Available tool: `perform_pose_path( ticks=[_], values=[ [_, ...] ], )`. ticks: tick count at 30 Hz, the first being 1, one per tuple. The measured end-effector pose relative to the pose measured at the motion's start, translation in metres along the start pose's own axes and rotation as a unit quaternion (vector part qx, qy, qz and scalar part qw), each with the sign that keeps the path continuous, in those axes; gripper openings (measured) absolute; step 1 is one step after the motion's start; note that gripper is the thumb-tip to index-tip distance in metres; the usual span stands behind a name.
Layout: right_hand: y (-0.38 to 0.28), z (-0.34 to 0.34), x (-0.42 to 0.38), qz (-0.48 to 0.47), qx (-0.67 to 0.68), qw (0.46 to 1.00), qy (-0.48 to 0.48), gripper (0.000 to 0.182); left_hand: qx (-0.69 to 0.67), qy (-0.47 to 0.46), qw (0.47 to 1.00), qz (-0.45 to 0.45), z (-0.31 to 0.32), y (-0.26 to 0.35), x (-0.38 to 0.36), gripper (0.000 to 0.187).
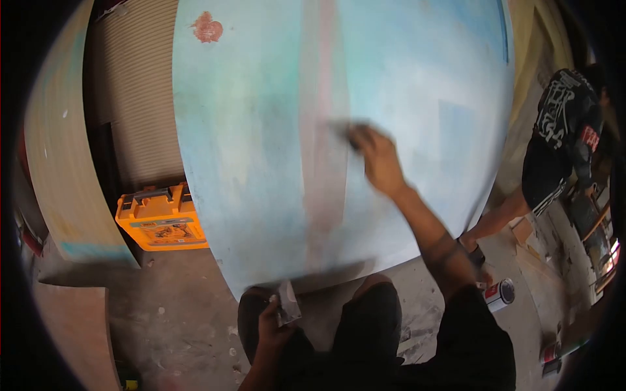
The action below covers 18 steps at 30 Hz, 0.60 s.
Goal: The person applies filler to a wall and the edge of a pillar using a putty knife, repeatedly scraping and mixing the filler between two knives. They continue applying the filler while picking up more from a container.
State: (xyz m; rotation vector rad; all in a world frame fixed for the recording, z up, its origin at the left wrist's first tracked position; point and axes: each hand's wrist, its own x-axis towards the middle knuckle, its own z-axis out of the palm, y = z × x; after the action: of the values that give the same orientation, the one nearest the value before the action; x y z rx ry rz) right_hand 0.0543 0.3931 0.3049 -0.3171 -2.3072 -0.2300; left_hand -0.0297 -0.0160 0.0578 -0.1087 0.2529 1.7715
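Observation:
A large pale blue board (248, 163) stands in front of me, with a pinkish-grey strip (323, 176) running down its middle. My right hand (381, 159) is raised at this strip, its fingers closed on a dark scraper (342, 128). Motion smears the blade, so whether it touches the surface cannot be told. Low down by my left knee, my left hand (272, 322) grips a small flat greyish plate (287, 304) with a pale patch on it. A reddish patch (207, 27) marks the board's upper left.
An orange case (163, 218) sits on the floor left of the board. Another curved panel (65, 143) leans at the far left. To the right, a person in dark clothes (554, 143) bends over, near a tin can (499, 295) lying on the floor.

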Motion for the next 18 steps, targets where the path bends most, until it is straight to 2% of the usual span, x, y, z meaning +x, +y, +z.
perform_pose_path(
  ticks=[1, 2, 4, 6, 12, 14, 18],
  values=[
    [0.006, -0.011, 0.027, 0.01, -0.092, 0.993, 0.069, 0.053, -0.005, 0.017, 1.0, -0.016, -0.004, -0.008, 0.001, 0.032],
    [0.015, -0.02, 0.05, 0.013, -0.093, 0.992, 0.087, 0.054, 0.006, 0.024, 0.999, -0.023, -0.009, -0.014, 0.001, 0.032],
    [0.028, -0.017, 0.065, 0.033, -0.121, 0.988, 0.086, 0.056, 0.027, 0.036, 0.998, -0.039, -0.009, -0.026, -0.002, 0.034],
    [0.031, -0.007, 0.062, 0.045, -0.152, 0.985, 0.074, 0.057, 0.043, 0.069, 0.997, -0.017, 0.003, -0.032, -0.006, 0.035],
    [-0.007, 0.04, -0.049, 0.086, -0.098, 0.991, 0.015, 0.063, 0.035, 0.103, 0.994, 0.0, 0.004, -0.042, -0.004, 0.033],
    [-0.026, 0.055, -0.098, 0.107, -0.072, 0.991, -0.044, 0.064, 0.063, 0.136, 0.989, 0.01, 0.015, -0.044, -0.004, 0.028],
    [-0.057, 0.084, -0.195, 0.105, -0.085, 0.979, -0.153, 0.066, 0.057, 0.142, 0.988, 0.01, 0.031, -0.045, -0.005, 0.026]
  ],
)
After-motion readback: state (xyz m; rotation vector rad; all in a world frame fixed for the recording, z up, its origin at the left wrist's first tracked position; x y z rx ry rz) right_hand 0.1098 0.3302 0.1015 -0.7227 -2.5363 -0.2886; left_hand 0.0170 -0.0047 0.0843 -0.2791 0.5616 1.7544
